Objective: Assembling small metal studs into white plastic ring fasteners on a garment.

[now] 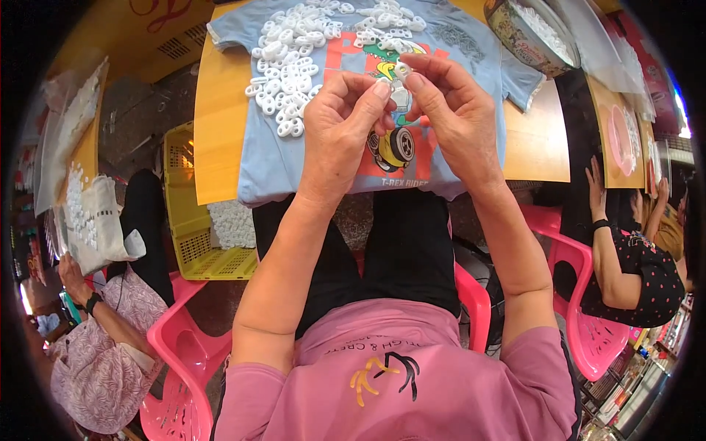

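My left hand (342,121) and my right hand (452,110) meet over a light blue printed T-shirt (294,158) spread on a wooden table (220,125). Both pinch a small white plastic piece (402,71) between their fingertips. A heap of several similar white plastic rings (294,55) lies on the shirt, just beyond and left of my left hand.
A yellow crate (187,220) with white pieces stands to the left below the table. A round tin (529,33) of white pieces sits at the back right. Pink chairs (581,294) flank me. One person sits at the left, another at the right.
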The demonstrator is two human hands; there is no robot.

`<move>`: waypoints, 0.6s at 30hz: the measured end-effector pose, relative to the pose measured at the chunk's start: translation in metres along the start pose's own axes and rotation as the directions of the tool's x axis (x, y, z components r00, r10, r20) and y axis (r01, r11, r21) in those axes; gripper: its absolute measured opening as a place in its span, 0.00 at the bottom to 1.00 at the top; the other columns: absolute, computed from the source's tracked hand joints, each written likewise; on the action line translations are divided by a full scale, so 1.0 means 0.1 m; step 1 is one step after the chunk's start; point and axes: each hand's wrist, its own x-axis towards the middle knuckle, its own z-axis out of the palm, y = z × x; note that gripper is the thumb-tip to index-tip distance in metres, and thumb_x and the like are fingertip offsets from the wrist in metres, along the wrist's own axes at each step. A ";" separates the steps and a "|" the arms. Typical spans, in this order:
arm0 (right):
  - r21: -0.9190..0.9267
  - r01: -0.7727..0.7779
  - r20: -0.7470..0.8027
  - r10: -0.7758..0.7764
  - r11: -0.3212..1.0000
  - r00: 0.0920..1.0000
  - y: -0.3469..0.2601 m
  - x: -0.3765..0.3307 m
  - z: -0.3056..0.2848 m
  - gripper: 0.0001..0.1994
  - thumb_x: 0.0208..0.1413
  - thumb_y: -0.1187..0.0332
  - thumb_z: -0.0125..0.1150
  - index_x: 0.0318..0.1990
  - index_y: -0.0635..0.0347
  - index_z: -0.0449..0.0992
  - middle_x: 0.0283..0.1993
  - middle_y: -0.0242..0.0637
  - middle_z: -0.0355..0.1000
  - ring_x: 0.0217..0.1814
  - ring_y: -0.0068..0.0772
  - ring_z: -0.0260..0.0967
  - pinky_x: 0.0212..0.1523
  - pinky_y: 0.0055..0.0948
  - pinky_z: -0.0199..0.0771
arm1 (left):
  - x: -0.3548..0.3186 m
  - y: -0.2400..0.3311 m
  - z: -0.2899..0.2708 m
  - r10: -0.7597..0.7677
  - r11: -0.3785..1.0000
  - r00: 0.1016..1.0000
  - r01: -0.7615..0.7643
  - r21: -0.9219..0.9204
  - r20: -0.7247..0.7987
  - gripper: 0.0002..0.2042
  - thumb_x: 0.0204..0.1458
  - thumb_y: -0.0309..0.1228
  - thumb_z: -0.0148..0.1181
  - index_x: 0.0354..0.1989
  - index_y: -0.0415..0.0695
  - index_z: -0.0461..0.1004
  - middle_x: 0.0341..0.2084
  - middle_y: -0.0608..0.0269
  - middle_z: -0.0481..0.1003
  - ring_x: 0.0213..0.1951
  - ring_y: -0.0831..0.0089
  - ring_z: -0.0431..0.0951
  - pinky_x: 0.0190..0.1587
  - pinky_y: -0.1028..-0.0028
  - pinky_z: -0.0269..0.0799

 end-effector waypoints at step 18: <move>0.402 -0.240 0.148 0.196 0.884 0.969 0.05 -0.01 -0.01 0.15 0.62 0.68 0.57 0.55 0.63 0.74 0.29 0.27 0.69 0.28 0.15 0.66 0.33 0.15 0.70 | -0.02 0.01 0.00 -0.007 1.000 1.000 0.007 -0.018 -0.001 0.06 0.58 0.27 0.59 0.40 0.38 0.73 0.30 0.63 0.76 0.29 0.80 0.74 0.33 0.81 0.69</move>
